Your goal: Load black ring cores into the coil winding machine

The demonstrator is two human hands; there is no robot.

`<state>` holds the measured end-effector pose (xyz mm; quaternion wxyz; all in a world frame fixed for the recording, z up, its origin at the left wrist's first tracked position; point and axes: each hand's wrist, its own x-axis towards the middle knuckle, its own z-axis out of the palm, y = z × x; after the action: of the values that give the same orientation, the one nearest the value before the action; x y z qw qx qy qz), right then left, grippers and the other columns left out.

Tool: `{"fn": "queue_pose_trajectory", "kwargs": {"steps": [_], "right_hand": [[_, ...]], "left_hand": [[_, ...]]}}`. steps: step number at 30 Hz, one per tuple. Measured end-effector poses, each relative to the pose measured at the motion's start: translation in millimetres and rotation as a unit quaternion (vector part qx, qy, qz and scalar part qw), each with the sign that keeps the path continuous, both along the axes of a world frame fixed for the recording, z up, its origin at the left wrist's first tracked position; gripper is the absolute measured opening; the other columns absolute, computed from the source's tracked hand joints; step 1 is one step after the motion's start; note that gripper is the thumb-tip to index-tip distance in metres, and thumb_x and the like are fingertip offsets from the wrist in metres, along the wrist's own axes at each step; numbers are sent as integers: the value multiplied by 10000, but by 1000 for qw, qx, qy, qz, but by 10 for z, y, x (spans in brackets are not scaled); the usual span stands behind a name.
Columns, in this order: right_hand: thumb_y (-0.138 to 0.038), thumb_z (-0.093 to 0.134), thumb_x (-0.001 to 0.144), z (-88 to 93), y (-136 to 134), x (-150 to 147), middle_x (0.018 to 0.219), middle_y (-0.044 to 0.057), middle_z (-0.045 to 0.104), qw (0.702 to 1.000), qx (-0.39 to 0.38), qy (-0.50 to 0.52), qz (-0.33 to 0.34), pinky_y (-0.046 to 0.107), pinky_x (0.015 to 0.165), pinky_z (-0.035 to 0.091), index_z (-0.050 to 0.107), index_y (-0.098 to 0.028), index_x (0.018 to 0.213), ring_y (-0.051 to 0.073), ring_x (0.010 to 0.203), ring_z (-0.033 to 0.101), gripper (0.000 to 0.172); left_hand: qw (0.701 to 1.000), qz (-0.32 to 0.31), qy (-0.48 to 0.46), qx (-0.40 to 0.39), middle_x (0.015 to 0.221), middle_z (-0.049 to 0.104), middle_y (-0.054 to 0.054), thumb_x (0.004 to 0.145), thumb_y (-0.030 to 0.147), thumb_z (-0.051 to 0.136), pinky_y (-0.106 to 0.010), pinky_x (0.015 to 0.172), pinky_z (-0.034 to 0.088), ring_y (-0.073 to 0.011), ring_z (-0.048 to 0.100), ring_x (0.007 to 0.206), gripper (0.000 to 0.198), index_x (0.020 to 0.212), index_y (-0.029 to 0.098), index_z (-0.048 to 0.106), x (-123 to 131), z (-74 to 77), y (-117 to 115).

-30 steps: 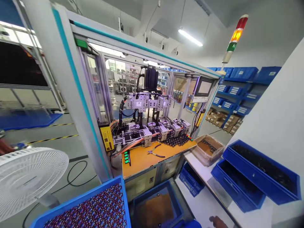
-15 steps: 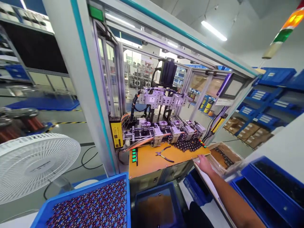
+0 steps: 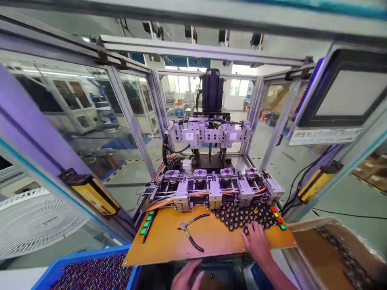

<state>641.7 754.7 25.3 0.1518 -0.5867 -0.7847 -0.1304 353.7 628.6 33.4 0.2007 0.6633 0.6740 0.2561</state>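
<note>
My right hand lies over the near edge of a cluster of small dark ring-shaped parts on the orange work plate. Its fingertips touch the nearest rings, and the thumb is spread away from the fingers. Low in the picture, my left hand hovers in front of the plate's front edge, fingers apart and holding nothing visible. A pair of cutting pliers with black handles lies open on the plate. Behind stands a machine with a row of round fixtures, which bear small dark reddish pieces.
A blue tray full of small parts stands at lower left, beside a white fan. An open cardboard box is at right. Frame posts, yellow sensor units and a screen surround the work plate.
The view has moved closer and turned toward the machine's front. My right hand has gone from the plate's right front edge onto the rings. My left hand has come into view.
</note>
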Motion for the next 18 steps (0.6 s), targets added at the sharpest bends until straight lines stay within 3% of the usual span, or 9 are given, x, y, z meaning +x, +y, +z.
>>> {"fn": "queue_pose_trajectory", "kwargs": {"steps": [2, 4, 6, 9, 12, 18], "right_hand": [[-298, 544, 954, -48, -12, 31, 1095, 132, 594, 1000, -7, 7, 25, 376, 828, 498, 619, -185, 1100, 284, 998, 544, 200], [-262, 497, 964, -67, -36, 24, 1118, 130, 594, 999, -19, 14, 34, 364, 816, 503, 609, -196, 1130, 278, 1006, 543, 210], [-241, 459, 970, -67, -55, -15, 1140, 140, 591, 999, -30, 21, 28, 362, 800, 509, 605, -190, 1157, 277, 1001, 545, 242], [-241, 437, 983, -39, -76, -98, 1137, 144, 596, 998, -50, 25, 1, 355, 783, 520, 618, -179, 1150, 271, 990, 549, 254], [-201, 446, 988, 18, -106, -174, 1147, 140, 604, 996, -80, 17, -34, 333, 753, 534, 630, -176, 1155, 258, 989, 560, 250], [-67, 472, 943, 231, -124, -307, 1244, 170, 578, 982, -164, -1, -92, 346, 715, 568, 628, -162, 1218, 286, 1051, 580, 330]], "left_hand": [[998, -67, 19, -1, 1219, 653, -88, 943, 353, 568, -434, 981, 524, -211, 628, 1093, 297, 1205, 225, 626, 439, 116, 327], [992, -114, 50, 2, 1314, 611, -95, 914, 289, 590, -382, 1053, 485, -222, 579, 1201, 420, 1332, 259, 560, 771, 189, 653], [986, -142, 92, 11, 1416, 519, -132, 894, 272, 599, -411, 1080, 457, -272, 512, 1284, 548, 1427, 243, 472, 971, 219, 953], [972, -178, 152, 30, 1409, 478, -176, 912, 309, 569, -482, 1023, 476, -329, 507, 1256, 501, 1399, 215, 500, 1066, 211, 1265], [958, -206, 190, 53, 1300, 531, -152, 928, 307, 551, -494, 955, 497, -311, 538, 1170, 426, 1342, 208, 537, 1024, 166, 1366], [943, -224, 220, 108, 1246, 549, -117, 912, 278, 589, -438, 907, 499, -277, 538, 1117, 357, 1257, 188, 579, 957, 64, 1297]]}}
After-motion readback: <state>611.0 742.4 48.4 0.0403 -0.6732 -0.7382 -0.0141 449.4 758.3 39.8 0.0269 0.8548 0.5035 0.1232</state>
